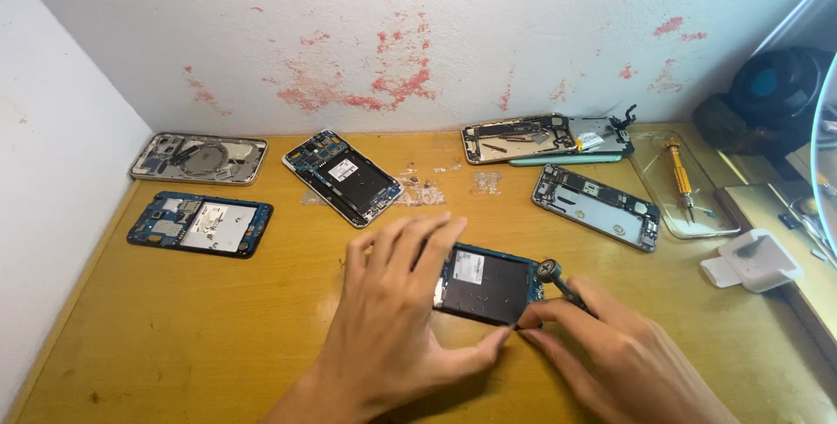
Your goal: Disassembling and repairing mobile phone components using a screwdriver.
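My left hand (392, 319) lies spread over the opened phone (485, 284) at the middle of the wooden table (200, 337), thumb pinching its near edge. My right hand (610, 354) grips a screwdriver (558, 280) at the phone's right corner. Five other stripped phones lie beyond, well apart; a yellow screwdriver (680, 182) rests on a clear case (654, 162).

Five opened phones (341, 176) arc across wooden table (174, 337), nine to one o'clock; yellow screwdriver (680, 182), white box (757, 260) at three.
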